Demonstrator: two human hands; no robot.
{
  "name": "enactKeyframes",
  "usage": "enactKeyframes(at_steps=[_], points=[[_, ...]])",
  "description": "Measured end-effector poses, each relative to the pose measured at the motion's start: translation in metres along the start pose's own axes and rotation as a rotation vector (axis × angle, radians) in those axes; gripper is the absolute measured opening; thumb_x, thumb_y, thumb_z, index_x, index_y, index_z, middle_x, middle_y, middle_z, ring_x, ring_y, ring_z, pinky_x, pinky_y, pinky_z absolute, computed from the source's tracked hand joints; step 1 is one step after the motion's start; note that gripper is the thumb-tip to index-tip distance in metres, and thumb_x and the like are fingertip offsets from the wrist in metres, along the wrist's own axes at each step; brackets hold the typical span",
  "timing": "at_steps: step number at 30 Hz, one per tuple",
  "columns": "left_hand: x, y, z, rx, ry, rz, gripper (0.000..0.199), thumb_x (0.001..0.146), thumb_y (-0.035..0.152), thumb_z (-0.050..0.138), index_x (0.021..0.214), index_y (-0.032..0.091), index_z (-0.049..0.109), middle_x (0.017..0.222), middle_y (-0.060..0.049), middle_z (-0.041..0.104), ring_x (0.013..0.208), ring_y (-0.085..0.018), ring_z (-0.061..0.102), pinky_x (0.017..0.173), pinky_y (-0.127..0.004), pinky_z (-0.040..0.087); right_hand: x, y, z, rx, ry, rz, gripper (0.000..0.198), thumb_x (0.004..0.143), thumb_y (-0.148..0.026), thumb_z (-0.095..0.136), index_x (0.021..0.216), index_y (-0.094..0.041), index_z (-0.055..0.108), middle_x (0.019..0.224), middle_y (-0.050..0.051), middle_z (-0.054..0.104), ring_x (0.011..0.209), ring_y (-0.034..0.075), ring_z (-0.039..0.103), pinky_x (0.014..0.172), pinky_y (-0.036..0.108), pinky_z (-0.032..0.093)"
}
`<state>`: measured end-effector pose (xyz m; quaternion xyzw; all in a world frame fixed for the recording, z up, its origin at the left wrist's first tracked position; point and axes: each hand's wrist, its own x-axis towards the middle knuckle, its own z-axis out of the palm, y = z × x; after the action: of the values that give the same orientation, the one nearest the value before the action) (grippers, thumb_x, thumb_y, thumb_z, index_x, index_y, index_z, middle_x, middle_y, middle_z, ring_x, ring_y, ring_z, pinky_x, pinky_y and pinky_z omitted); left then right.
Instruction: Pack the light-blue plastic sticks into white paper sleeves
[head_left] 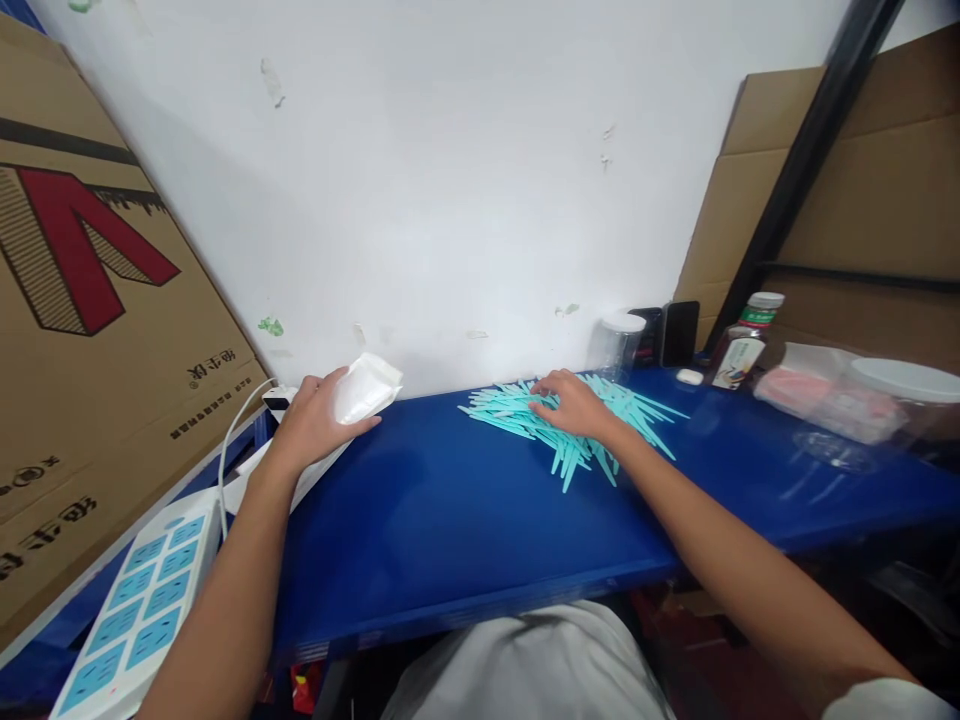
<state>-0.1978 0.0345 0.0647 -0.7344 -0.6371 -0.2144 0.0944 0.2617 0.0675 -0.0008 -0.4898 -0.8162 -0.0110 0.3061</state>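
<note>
My left hand (313,422) is at the left end of the blue table, closed around a white, glossy packet (369,388) held up near the wall. What the packet contains cannot be made out. A loose heap of thin turquoise plastic sticks (577,455) with tapered ends lies toward the back of the table. My right hand (571,402) rests over the middle of that heap, fingers bent and the thumb apart from the forefinger. No stick shows clearly in its grasp. White sheet-like material lies under my left hand and wrist.
A white power strip (139,610) and a big cardboard box (97,330) stand at left. Along the right are a clear jar with white lid (616,345), dark phone-like objects (679,335), a labelled bottle (746,345) and a clear tub with pink contents (836,395).
</note>
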Motion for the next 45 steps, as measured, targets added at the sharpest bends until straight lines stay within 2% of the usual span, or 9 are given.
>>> enactKeyframes(at_steps=[4, 10, 14, 20, 24, 29, 34, 39, 45], points=[[-0.008, 0.047, 0.008, -0.105, 0.043, 0.184, 0.116, 0.073, 0.083, 0.074, 0.165, 0.027, 0.032, 0.137, -0.014, 0.053, 0.128, -0.038, 0.057, 0.110, -0.047, 0.047, -0.001, -0.006, 0.011, -0.001, -0.022, -0.054, 0.039, 0.098, -0.049, 0.066, 0.114, -0.015, 0.076, 0.107, 0.015, 0.071, 0.106, 0.031, 0.060, 0.092, 0.040, 0.047], [-0.017, 0.076, 0.043, -0.201, -0.170, 0.375, 0.115, 0.072, 0.079, 0.078, 0.165, 0.028, 0.033, 0.148, -0.015, 0.056, 0.135, -0.042, 0.053, 0.112, -0.051, 0.044, 0.000, -0.007, 0.025, -0.094, -0.070, -0.068, 0.023, 0.100, -0.035, 0.068, 0.107, -0.016, 0.079, 0.102, 0.014, 0.072, 0.103, 0.031, 0.059, 0.087, 0.039, 0.046], [-0.023, 0.078, 0.057, -0.240, -0.268, 0.395, 0.109, 0.079, 0.068, 0.077, 0.168, 0.029, 0.027, 0.160, -0.015, 0.048, 0.143, -0.042, 0.048, 0.115, -0.052, 0.041, 0.003, -0.007, 0.026, -0.143, -0.075, -0.040, 0.020, 0.102, -0.027, 0.064, 0.101, -0.017, 0.080, 0.097, 0.013, 0.073, 0.100, 0.030, 0.061, 0.085, 0.038, 0.044], [-0.028, 0.082, 0.067, -0.255, -0.337, 0.419, 0.107, 0.079, 0.063, 0.077, 0.168, 0.028, 0.030, 0.152, -0.015, 0.055, 0.138, -0.041, 0.053, 0.110, -0.051, 0.047, 0.005, 0.004, 0.024, -0.132, -0.032, 0.000, 0.026, 0.104, -0.027, 0.059, 0.095, -0.018, 0.081, 0.095, 0.012, 0.075, 0.098, 0.029, 0.062, 0.085, 0.037, 0.044], [-0.029, 0.083, 0.067, -0.257, -0.324, 0.400, 0.096, 0.084, 0.055, 0.073, 0.167, 0.028, 0.032, 0.157, -0.014, 0.053, 0.142, -0.041, 0.051, 0.113, -0.051, 0.045, 0.006, 0.015, 0.018, -0.070, 0.030, 0.061, 0.028, 0.104, -0.030, 0.057, 0.100, -0.017, 0.081, 0.099, 0.012, 0.077, 0.096, 0.027, 0.065, 0.087, 0.035, 0.044], [-0.027, 0.080, 0.068, -0.262, -0.294, 0.366, 0.103, 0.086, 0.065, 0.070, 0.170, 0.028, 0.024, 0.165, -0.016, 0.044, 0.147, -0.044, 0.045, 0.116, -0.056, 0.042, 0.009, 0.027, 0.012, 0.059, 0.147, 0.149, 0.028, 0.102, -0.032, 0.058, 0.097, -0.016, 0.080, 0.098, 0.011, 0.078, 0.090, 0.024, 0.068, 0.084, 0.032, 0.046], [-0.027, 0.079, 0.069, -0.241, -0.323, 0.320, 0.122, 0.075, 0.080, 0.075, 0.170, 0.027, 0.020, 0.166, -0.019, 0.041, 0.149, -0.048, 0.040, 0.116, -0.060, 0.039, 0.012, 0.034, 0.011, 0.121, 0.204, 0.220, 0.028, 0.099, -0.033, 0.058, 0.091, -0.016, 0.079, 0.094, 0.010, 0.079, 0.087, 0.024, 0.069, 0.080, 0.032, 0.047], [-0.028, 0.083, 0.067, -0.256, -0.300, 0.314, 0.135, 0.063, 0.083, 0.081, 0.170, 0.025, 0.022, 0.155, -0.020, 0.050, 0.143, -0.048, 0.046, 0.111, -0.059, 0.045, 0.012, 0.037, 0.014, 0.153, 0.174, 0.251, 0.030, 0.098, -0.037, 0.058, 0.089, -0.016, 0.079, 0.089, 0.008, 0.080, 0.083, 0.023, 0.070, 0.076, 0.030, 0.046], [-0.026, 0.080, 0.071, -0.267, -0.216, 0.338, 0.118, 0.074, 0.071, 0.080, 0.169, 0.028, 0.025, 0.160, -0.016, 0.049, 0.145, -0.046, 0.047, 0.115, -0.057, 0.044, 0.012, 0.038, 0.015, 0.131, 0.114, 0.259, 0.029, 0.096, -0.036, 0.060, 0.086, -0.016, 0.078, 0.084, 0.008, 0.079, 0.078, 0.022, 0.068, 0.071, 0.030, 0.043]])
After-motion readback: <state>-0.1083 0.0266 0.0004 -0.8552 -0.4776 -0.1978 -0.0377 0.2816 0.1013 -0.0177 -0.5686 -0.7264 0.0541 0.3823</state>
